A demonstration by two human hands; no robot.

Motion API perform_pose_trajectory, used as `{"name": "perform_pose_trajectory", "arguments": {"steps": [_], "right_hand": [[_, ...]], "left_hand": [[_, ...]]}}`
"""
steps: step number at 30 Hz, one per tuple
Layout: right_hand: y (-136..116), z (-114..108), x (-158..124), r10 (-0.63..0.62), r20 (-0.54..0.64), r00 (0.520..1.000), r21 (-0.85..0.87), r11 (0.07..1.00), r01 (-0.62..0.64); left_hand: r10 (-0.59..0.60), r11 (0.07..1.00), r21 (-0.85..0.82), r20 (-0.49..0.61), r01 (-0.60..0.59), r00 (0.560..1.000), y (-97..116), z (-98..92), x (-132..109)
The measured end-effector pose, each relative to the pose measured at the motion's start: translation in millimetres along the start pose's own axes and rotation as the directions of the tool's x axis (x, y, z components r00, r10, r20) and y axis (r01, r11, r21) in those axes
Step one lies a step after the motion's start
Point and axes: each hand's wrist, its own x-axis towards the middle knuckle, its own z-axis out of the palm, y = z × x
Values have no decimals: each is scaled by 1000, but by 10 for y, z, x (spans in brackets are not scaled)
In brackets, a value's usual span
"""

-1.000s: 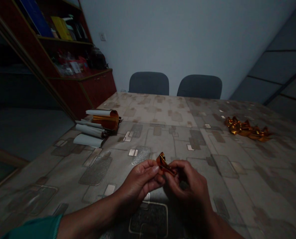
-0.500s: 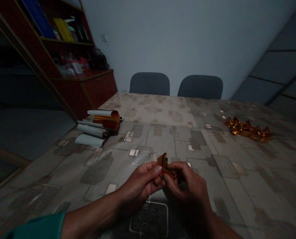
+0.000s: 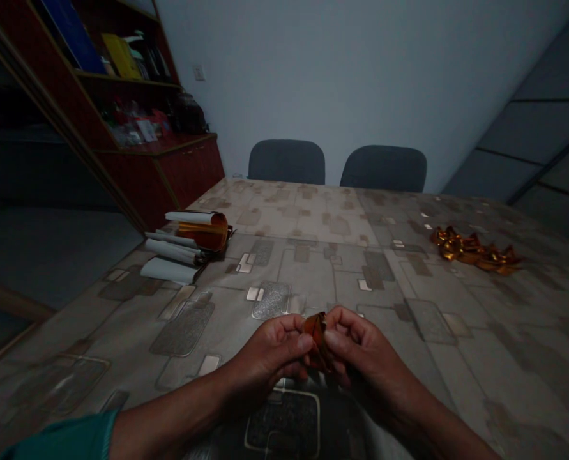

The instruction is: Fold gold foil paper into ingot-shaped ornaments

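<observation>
Between both hands, above the near part of the table, is a small folded piece of shiny gold-orange foil paper (image 3: 317,338). My left hand (image 3: 277,348) pinches its left side between thumb and fingers. On its right side, my right hand (image 3: 358,342) grips the edge with thumb and forefinger. The fingers hide part of the folds. A stack of curled foil sheets (image 3: 202,233), gold on one face and pale on the other, lies at the table's left. Several folded gold foil pieces (image 3: 476,250) sit in a row at the right.
A patterned cloth covers the table (image 3: 313,268). Two grey chairs (image 3: 287,161) stand behind its far edge, against the wall. To the far left rises a red-brown cabinet (image 3: 183,172) holding folders and plastic bags.
My right hand has turned and moved up to the foil piece's right edge. The piece now stands more upright, with its rounded face showing, slightly lower in view.
</observation>
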Motion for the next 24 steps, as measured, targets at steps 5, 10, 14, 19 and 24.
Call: {"name": "perform_pose_trajectory", "arguments": {"steps": [5, 10, 14, 19, 24], "right_hand": [[-12, 18, -19, 39, -4, 999, 23, 999, -39], [-47, 45, -36, 50, 45, 998, 36, 998, -52], [-14, 20, -30, 82, 55, 995, 29, 996, -84], [-7, 8, -25, 83, 20, 996, -26, 996, -82], [-48, 14, -50, 79, -8, 997, -84, 993, -79]], "left_hand": [[-21, 1000, 6, 4, 21, 1000, -5, -26, 22], [-49, 999, -2, 38, 49, 998, -5, -53, 27], [-27, 1000, 5, 29, 27, 999, 19, -33, 7], [-37, 999, 5, 43, 37, 998, 41, -9, -6], [-43, 999, -12, 52, 43, 998, 51, -55, 10]]}}
